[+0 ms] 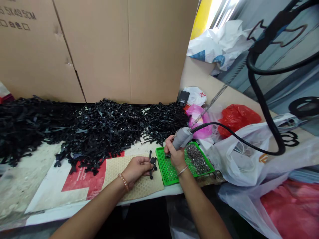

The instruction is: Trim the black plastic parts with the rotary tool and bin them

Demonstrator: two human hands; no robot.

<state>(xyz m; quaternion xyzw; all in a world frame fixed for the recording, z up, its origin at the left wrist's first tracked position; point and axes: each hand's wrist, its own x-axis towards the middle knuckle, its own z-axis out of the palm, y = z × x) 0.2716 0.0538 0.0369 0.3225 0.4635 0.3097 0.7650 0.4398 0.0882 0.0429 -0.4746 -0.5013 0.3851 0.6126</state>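
My left hand [139,168] pinches a small black plastic part [152,163] with several arms, just above a tan honeycomb-patterned pad [147,191]. Wrapped in my right hand [176,155] is a grey electric screwdriver [183,137], its tip pointing down over a green perforated tray [163,176]. Small metal screws [198,159] fill the tray's right part, while screws standing in its holes show on the left part. What sits on the screwdriver's tip is too small to tell.
Heaps of black plastic parts [99,122] lie along the back, against a tall cardboard box [112,49]. A coiled spring [221,89] and black cable [264,99] run up right from the screwdriver. Plastic bags [239,118] crowd the right side, near a black box-shaped device [183,98].
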